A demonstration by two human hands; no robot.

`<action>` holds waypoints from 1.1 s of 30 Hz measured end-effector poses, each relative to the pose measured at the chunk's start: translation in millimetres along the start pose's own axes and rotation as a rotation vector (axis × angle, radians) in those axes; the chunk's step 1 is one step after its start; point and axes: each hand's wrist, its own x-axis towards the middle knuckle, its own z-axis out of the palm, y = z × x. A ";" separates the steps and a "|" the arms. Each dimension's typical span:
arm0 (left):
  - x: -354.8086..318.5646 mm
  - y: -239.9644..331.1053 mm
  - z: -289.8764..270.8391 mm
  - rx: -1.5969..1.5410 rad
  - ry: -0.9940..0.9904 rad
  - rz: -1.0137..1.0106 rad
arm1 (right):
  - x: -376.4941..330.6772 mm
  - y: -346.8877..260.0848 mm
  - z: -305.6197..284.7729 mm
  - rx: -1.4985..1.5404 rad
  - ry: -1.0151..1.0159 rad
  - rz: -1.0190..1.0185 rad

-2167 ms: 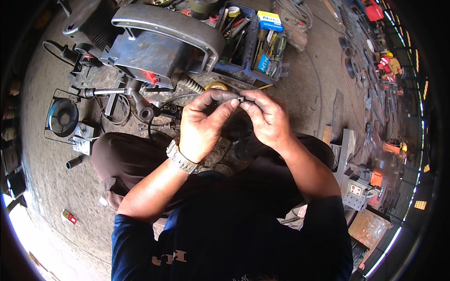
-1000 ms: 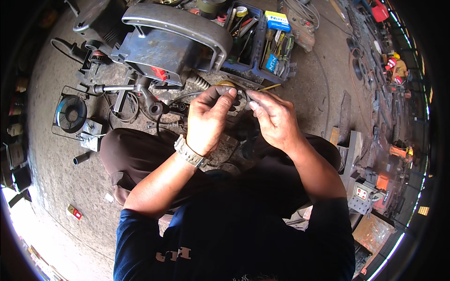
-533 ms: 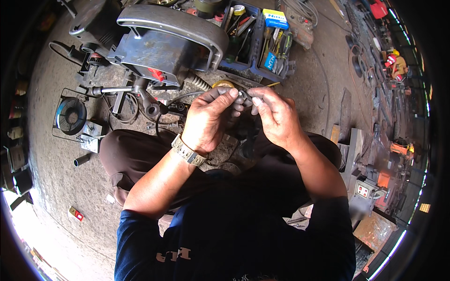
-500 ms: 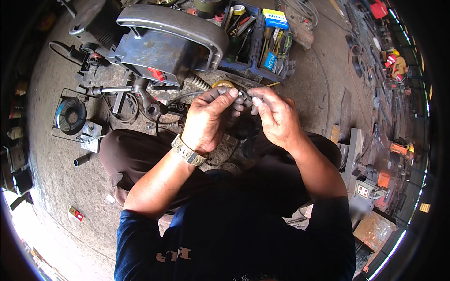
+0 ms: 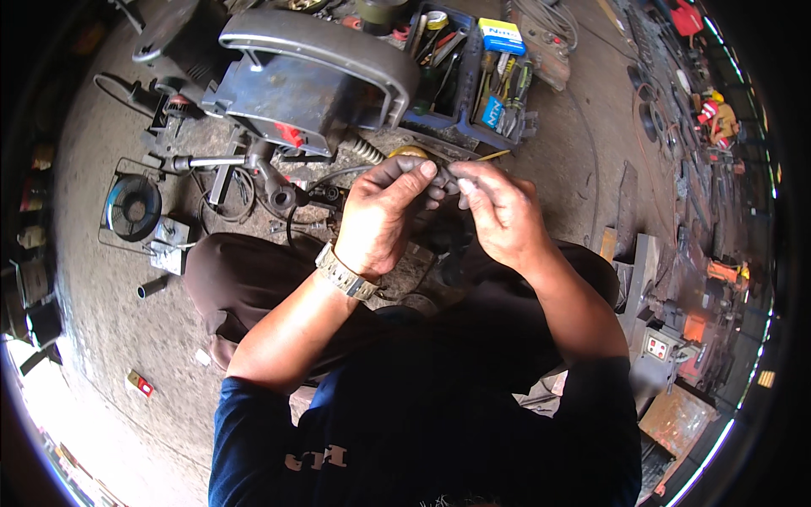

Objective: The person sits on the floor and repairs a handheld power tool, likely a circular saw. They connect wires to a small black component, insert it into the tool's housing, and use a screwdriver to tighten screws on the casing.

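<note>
Both of my hands meet in front of my crossed legs, their fingertips pinched close together. My left hand (image 5: 378,213), with a watch (image 5: 344,272) on its wrist, is closed, thumb pressed to the fingers. Opposite it, my right hand (image 5: 504,215) is closed in a pinch too. Between the fingertips sits a small dark piece, too small and too covered to name. Just beyond the hands stand a grey metal machine body (image 5: 287,97) with a curved guard (image 5: 325,42), a coil spring (image 5: 365,150) and a rod with a ring end (image 5: 280,194).
A blue toolbox (image 5: 460,127) holding hand tools and small boxes stands ahead. To the left lie a round fan in a wire frame (image 5: 133,207), a short pipe (image 5: 153,287) and a small red-and-tan piece (image 5: 139,383) on the floor. Metal stock and equipment (image 5: 663,342) line the right.
The view has shifted slightly, so everything sits a little further right. My hands stay together, with the fingers slightly rearranged around the small piece.
</note>
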 end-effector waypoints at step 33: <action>43.7 -13.5 -29.9 -0.034 -0.307 0.098 | 20.1 -4.0 -28.5 -0.259 -0.153 -0.111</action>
